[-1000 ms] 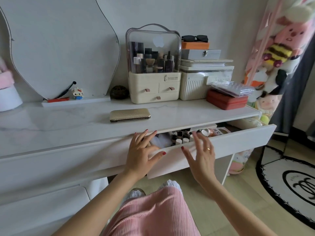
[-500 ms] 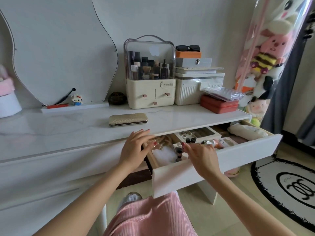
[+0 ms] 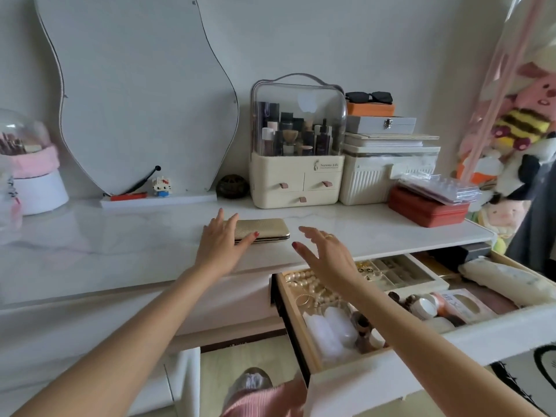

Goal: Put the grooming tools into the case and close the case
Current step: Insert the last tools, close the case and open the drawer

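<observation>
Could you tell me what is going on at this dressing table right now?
A person is reaching for the closed gold case on the white tabletop. The left hand lies with straight fingers on the case's left end; the right hand hovers open just right of it. The drawer below stands pulled out, full of jewellery and small containers.

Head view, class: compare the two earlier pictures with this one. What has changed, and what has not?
Both hands left the drawer, now pulled far out, and rose to the tabletop. The left hand rests on the left end of the gold case; the right hand hovers open beside it. The case stays shut in the same spot, and the organizers behind it are unmoved.
</observation>
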